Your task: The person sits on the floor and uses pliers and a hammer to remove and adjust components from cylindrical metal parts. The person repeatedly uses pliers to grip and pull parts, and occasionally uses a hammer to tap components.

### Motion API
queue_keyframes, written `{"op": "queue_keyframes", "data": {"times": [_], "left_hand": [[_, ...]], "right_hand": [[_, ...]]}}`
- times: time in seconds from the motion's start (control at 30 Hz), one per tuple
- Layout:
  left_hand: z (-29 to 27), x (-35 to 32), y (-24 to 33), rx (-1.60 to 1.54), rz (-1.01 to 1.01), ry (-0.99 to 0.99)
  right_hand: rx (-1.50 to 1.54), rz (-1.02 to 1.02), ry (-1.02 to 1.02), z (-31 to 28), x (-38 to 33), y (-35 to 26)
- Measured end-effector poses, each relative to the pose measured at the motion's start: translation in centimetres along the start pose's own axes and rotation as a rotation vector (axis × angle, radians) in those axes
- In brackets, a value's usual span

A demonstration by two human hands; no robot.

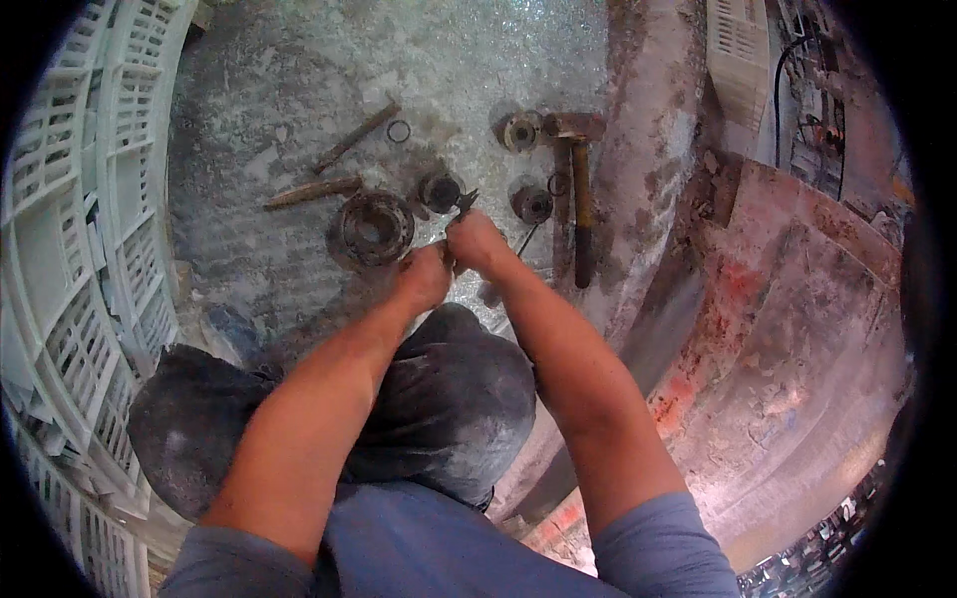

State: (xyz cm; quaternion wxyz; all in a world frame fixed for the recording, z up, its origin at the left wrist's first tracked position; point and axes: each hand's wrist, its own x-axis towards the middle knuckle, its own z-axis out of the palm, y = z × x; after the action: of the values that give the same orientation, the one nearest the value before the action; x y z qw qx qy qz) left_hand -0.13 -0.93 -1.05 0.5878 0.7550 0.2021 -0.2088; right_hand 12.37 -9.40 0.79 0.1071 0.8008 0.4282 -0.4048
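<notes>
My right hand (477, 242) is closed around a pair of pliers (466, 201), whose jaws point away from me. My left hand (424, 275) is closed right beside it, and what its fingers hold is hidden. Just beyond the jaws stands a dark cylindrical metal part (439, 191). A large round flanged hub (376, 229) lies on the floor left of my hands. On the right are a smaller dark round part (533, 203) and a thin rod-like tool (527, 239), partly behind my right wrist.
A hammer (581, 199) lies at the right beside a pale ring-shaped part (520, 131). Farther left are a wooden-looking handle (314, 191), a long bar (356, 137) and a thin ring (399, 131). White plastic crates (100, 229) line the left; a large rusty curved metal piece (788, 369) stands right.
</notes>
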Motion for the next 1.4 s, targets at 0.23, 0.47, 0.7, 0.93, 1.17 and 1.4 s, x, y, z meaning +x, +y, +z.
{"op": "queue_keyframes", "data": {"times": [0.23, 0.47, 0.7, 0.93, 1.17, 1.4], "left_hand": [[-1.4, 0.1, 0.5, -0.021, -0.057, -0.124], [0.3, 0.6, -1.9, -0.081, 0.000, -0.106], [-0.6, 0.2, -0.6, -0.071, -0.013, -0.095], [-0.9, 0.3, -0.6, -0.068, -0.005, -0.078], [-1.5, 0.6, 1.1, -0.002, -0.031, -0.118], [-2.1, -0.5, 3.4, -0.077, -0.166, -0.128]], "right_hand": [[0.012, -0.003, -0.137, -1.4, 0.1, -0.2], [0.291, 0.158, -0.067, -1.9, -0.4, -0.6], [0.279, 0.161, -0.059, -1.3, -0.3, -0.3], [0.093, -0.112, -0.177, -2.9, 0.0, 0.6], [0.239, 0.081, -0.149, -1.3, 0.4, 1.6], [-0.055, -0.090, -0.032, -1.0, 0.1, 0.1]]}}
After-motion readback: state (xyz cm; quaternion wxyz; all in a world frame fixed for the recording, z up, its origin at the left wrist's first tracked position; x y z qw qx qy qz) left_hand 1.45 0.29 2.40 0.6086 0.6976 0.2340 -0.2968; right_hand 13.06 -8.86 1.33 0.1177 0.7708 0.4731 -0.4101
